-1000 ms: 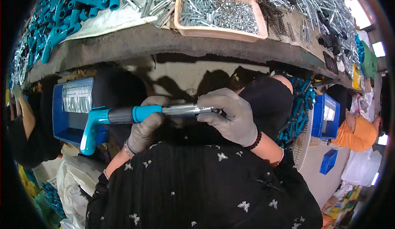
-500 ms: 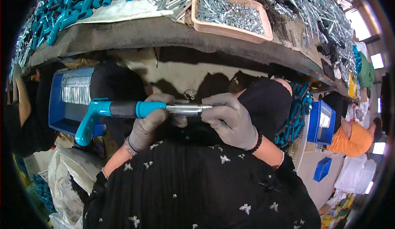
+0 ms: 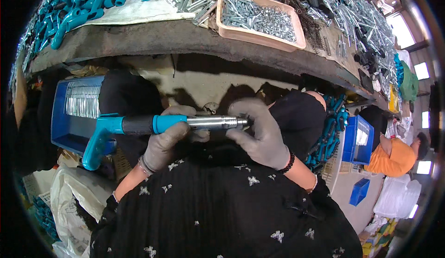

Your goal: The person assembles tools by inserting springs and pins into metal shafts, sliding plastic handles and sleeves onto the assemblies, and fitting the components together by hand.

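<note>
A nail gun (image 3: 134, 124) lies level across my lap, its teal pistol-shaped handle hanging down at the left. A black sleeve and a teal collar lead to a silver barrel (image 3: 211, 122) pointing right. My left hand (image 3: 166, 142), in a grey glove, is closed around the collar and the near end of the barrel, its fingers partly hidden behind. At the barrel's tip, my grey-gloved right hand (image 3: 262, 135) has thumb and fingers spread apart, with the stepped metal nose showing in the gap. Its fingertips are slightly blurred.
Ahead, a bench (image 3: 153, 40) carries a pink tray (image 3: 259, 37) of small metal parts, teal handles (image 3: 97, 0), springs and rods. Blue bins (image 3: 58, 123) (image 3: 352, 153) stand at both sides. A white plastic bag (image 3: 62, 202) sits lower left. Other people are nearby on both sides.
My right hand's fingers have come apart from around the barrel's tip, exposing more of the silver nose. My left hand keeps its hold on the nail gun.
</note>
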